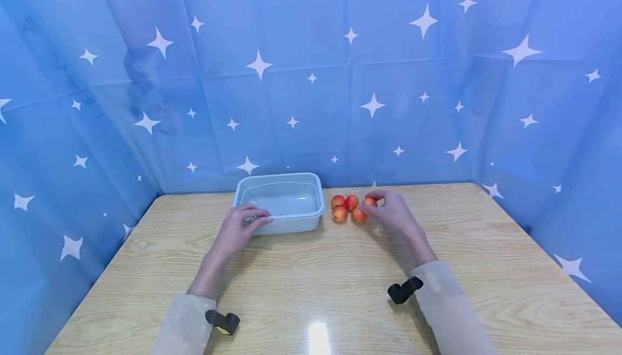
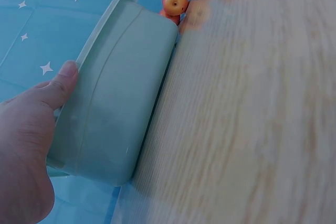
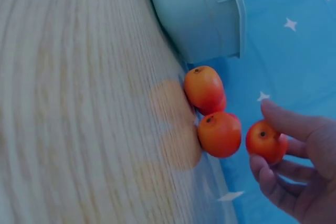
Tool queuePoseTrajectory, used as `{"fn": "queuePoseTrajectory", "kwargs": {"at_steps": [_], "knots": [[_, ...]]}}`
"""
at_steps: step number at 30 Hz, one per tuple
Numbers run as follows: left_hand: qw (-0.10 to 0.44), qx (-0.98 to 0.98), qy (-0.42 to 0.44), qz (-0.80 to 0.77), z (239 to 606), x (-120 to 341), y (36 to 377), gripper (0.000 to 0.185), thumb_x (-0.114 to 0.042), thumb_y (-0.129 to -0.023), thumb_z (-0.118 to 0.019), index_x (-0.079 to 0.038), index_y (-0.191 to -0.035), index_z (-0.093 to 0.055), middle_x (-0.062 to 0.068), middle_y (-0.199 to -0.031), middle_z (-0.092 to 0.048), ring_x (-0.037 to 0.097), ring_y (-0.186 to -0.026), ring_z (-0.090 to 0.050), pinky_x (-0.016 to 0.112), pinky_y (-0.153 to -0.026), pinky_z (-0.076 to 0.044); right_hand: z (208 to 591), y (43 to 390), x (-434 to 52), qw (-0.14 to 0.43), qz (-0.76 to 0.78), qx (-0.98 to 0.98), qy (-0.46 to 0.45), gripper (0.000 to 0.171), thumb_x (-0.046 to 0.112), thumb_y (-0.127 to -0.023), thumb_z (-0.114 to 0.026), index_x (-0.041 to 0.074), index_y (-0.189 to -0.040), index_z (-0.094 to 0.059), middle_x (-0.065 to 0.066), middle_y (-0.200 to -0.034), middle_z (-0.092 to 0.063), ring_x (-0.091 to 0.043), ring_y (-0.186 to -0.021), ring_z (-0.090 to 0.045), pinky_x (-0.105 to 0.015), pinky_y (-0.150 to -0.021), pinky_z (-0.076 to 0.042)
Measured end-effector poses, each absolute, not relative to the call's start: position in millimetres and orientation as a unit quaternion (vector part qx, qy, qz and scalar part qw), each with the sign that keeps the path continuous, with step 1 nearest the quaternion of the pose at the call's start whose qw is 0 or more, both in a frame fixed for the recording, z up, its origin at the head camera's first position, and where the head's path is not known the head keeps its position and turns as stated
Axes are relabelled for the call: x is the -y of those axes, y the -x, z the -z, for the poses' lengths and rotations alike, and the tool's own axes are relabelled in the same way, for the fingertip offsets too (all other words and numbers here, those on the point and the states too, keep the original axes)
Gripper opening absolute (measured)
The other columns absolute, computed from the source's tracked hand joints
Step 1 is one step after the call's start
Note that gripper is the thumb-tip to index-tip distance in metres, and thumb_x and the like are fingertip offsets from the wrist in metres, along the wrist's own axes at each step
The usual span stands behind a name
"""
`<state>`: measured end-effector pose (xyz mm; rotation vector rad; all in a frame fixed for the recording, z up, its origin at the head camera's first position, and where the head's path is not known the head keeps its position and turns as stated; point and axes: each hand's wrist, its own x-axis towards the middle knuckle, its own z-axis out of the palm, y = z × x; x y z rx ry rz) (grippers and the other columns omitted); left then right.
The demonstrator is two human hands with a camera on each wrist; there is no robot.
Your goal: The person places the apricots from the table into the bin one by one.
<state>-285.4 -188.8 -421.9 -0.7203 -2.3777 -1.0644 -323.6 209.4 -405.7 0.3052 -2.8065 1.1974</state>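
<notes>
Star-printed blue cloth walls in your wooden table, and from the head view the pale tub lies with its long axis running left to right at the far edge, your left hand curled over its near left rim while four other orange fruits cluster just right of it, between the tub and your right hand, which pinches one orange fruit. Your left wrist view shows your thumb pressed on the tub's rim with its side wall against the table and the fruits beyond its far end. Your right wrist view shows thumb and fingers closed lightly around the held fruit, lifted just beside the others, with the tub's corner right behind them.
</notes>
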Motion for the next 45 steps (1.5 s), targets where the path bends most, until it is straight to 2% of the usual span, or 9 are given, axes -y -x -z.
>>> {"fn": "queuePoseTrajectory", "kwargs": {"at_steps": [4,10,16,31,40,45], "knots": [[0.216,0.860,0.258,0.384,422,189,286,0.012,-0.018,-0.090,-0.077,-0.009,-0.097,-0.081,-0.007,-0.090,-0.072,0.015,-0.090,-0.066,0.039,-0.083,-0.053,403,323,-209,0.042,-0.404,0.908,-0.101,0.054,0.036,-0.092,-0.076,0.003,-0.132,-0.063,-0.017,-0.123,-0.065,-0.025,-0.082,-0.060,-0.032,-0.065,-0.049],[0.215,0.861,0.255,0.384,422,188,285,0.011,-0.019,-0.090,-0.077,-0.011,-0.097,-0.081,-0.008,-0.089,-0.071,0.014,-0.089,-0.066,0.039,-0.082,-0.052,398,322,-205,0.056,-0.410,0.903,-0.118,0.050,0.034,-0.093,-0.075,0.005,-0.132,-0.064,-0.019,-0.130,-0.063,-0.030,-0.093,-0.068,-0.037,-0.074,-0.056],[0.213,0.861,0.254,0.385,421,188,284,0.010,-0.019,-0.091,-0.077,-0.011,-0.096,-0.081,-0.008,-0.089,-0.071,0.014,-0.089,-0.065,0.039,-0.082,-0.052,391,319,-200,0.064,-0.414,0.899,-0.124,0.048,0.031,-0.093,-0.076,0.007,-0.132,-0.063,-0.017,-0.131,-0.062,-0.033,-0.098,-0.067,-0.039,-0.076,-0.057],[0.212,0.861,0.258,0.385,422,188,285,0.011,-0.020,-0.091,-0.077,-0.011,-0.097,-0.081,-0.008,-0.090,-0.071,0.014,-0.089,-0.066,0.039,-0.083,-0.053,378,313,-185,0.096,-0.426,0.887,-0.149,0.044,0.025,-0.091,-0.078,0.006,-0.129,-0.064,-0.016,-0.122,-0.066,-0.031,-0.095,-0.067,-0.041,-0.078,-0.057],[0.210,0.863,0.251,0.384,421,188,283,0.012,-0.020,-0.091,-0.077,-0.010,-0.098,-0.080,-0.006,-0.091,-0.072,0.015,-0.090,-0.066,0.040,-0.083,-0.053,370,310,-178,0.107,-0.432,0.880,-0.166,0.046,0.020,-0.092,-0.077,0.003,-0.132,-0.061,-0.019,-0.122,-0.065,-0.035,-0.102,-0.066,-0.046,-0.086,-0.056],[0.213,0.861,0.254,0.385,420,188,283,0.012,-0.019,-0.091,-0.077,-0.009,-0.098,-0.080,-0.006,-0.091,-0.072,0.016,-0.090,-0.066,0.041,-0.084,-0.053,367,310,-173,0.116,-0.433,0.878,-0.168,0.047,0.019,-0.091,-0.078,0.002,-0.131,-0.061,-0.018,-0.119,-0.067,-0.032,-0.100,-0.065,-0.045,-0.087,-0.055]]}}
